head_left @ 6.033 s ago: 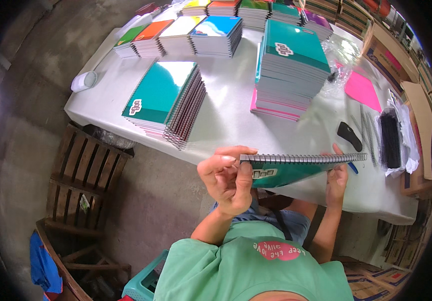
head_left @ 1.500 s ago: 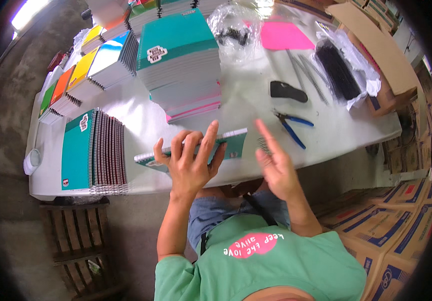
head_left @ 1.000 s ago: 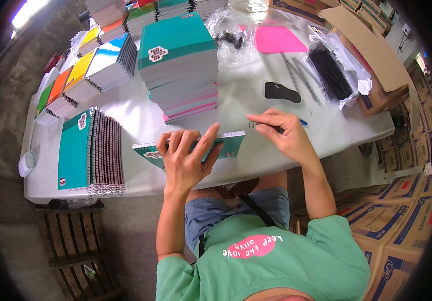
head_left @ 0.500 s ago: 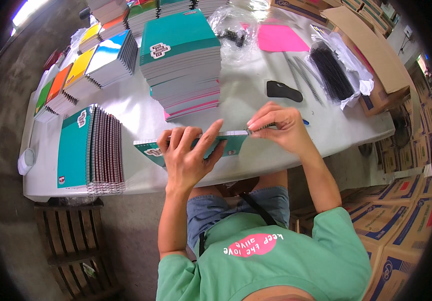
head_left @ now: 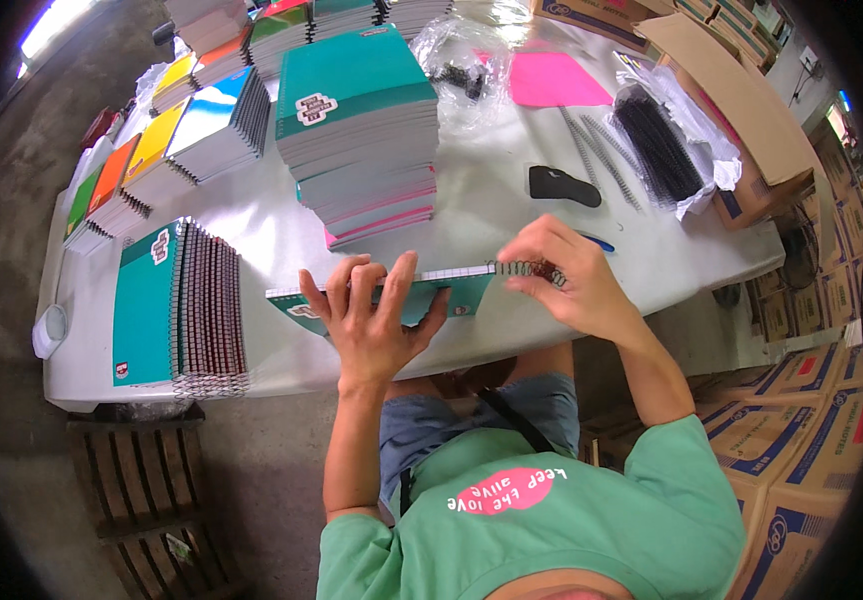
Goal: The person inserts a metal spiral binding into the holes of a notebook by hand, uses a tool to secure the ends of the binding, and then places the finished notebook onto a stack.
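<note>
Near the table's front edge, a teal notebook [head_left: 466, 296] stands on its long side with its punched edge up. My left hand [head_left: 371, 315] clasps it, fingers over the far face and thumb on the near one. A dark spiral binding coil [head_left: 519, 268] meets the right end of that punched edge. My right hand [head_left: 576, 283] has this coil between thumb and fingers; the coil's outer end lies partly hidden in the palm. The fingertips look slightly blurred. Beyond my hands rises a tall stack of teal-covered notebooks [head_left: 356, 85] with punched, unbound edges.
Bound teal notebooks [head_left: 156, 305] stand at left, with colourful spiral notebooks [head_left: 156, 140] behind. On the right lie a black pouch-like object [head_left: 563, 186], a blue pen [head_left: 599, 242], loose coils [head_left: 606, 150], a bundle of coils [head_left: 656, 145] in white wrapping, and a pink sheet [head_left: 556, 78]. Cardboard boxes [head_left: 771, 430] flank me.
My right hand has shifted right along the coil and its fingers have loosened, so more coil shows beside the notebook. My left hand keeps its hold. The view has shifted slightly.
</note>
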Tool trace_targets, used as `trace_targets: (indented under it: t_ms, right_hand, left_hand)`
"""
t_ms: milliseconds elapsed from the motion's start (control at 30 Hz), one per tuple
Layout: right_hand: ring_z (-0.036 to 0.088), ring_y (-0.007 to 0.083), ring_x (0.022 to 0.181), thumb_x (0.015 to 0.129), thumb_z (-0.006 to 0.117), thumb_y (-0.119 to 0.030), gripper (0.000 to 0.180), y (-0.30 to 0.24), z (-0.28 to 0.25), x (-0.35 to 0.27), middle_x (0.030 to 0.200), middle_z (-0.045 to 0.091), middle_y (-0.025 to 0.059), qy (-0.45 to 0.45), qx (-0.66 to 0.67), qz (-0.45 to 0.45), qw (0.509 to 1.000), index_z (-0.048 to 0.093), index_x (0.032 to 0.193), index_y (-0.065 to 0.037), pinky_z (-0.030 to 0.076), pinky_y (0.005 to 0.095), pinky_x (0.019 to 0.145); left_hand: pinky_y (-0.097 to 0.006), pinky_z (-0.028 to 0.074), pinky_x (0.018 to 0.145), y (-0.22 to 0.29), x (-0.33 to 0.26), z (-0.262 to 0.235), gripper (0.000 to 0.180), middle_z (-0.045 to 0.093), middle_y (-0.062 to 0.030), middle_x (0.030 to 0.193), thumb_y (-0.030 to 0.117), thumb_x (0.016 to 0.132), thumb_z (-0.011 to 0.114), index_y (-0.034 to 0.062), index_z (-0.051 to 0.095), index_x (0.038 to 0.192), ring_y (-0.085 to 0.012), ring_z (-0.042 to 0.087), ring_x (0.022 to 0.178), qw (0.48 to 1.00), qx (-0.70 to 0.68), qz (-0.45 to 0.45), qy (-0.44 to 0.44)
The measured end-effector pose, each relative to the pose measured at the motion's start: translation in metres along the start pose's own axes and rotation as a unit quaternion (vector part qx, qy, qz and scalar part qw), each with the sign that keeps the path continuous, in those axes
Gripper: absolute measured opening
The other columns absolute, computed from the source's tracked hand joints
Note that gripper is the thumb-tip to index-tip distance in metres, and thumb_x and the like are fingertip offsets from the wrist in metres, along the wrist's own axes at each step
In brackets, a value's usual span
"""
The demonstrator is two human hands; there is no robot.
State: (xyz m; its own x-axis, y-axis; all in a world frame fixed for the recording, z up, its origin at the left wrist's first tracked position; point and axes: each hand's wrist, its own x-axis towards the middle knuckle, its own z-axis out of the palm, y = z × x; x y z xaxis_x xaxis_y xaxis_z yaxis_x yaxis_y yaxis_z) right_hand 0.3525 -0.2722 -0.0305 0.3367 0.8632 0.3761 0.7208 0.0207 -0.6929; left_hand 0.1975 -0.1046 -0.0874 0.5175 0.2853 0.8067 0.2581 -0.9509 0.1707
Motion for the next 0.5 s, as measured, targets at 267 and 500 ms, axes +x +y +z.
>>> trace_targets:
  t_ms: [267,500]
  right_hand:
    - [0.059,0.0152,0.060,0.092,0.052,-0.012,0.021,-0.005,-0.022,0.023,0.077,0.064,0.0104,-0.230,0.093,0.223,0.943,0.063,0.108,-0.005,0.047,0.0266,0.065]
    - [0.061,0.0275,0.098,0.078,0.056,-0.004,0.039,0.145,-0.060,0.002,0.106,0.065,0.0099,-0.027,-0.369,0.126,0.920,0.058,0.117,-0.009,0.045,0.0408,0.084]
  left_hand:
    - [-0.050,0.012,0.111,-0.003,0.007,-0.002,0.036,0.049,0.0001,0.079,0.032,0.059,0.079,0.0182,0.065,0.089,-0.0203,0.052,0.091,0.997,-0.068,-0.013,-0.019]
    - [-0.049,0.015,0.110,-0.007,0.005,-0.015,0.034,0.049,0.0000,0.075,0.027,0.056,0.080,0.0167,0.065,0.084,-0.0211,0.054,0.091,0.987,-0.159,0.017,-0.035]
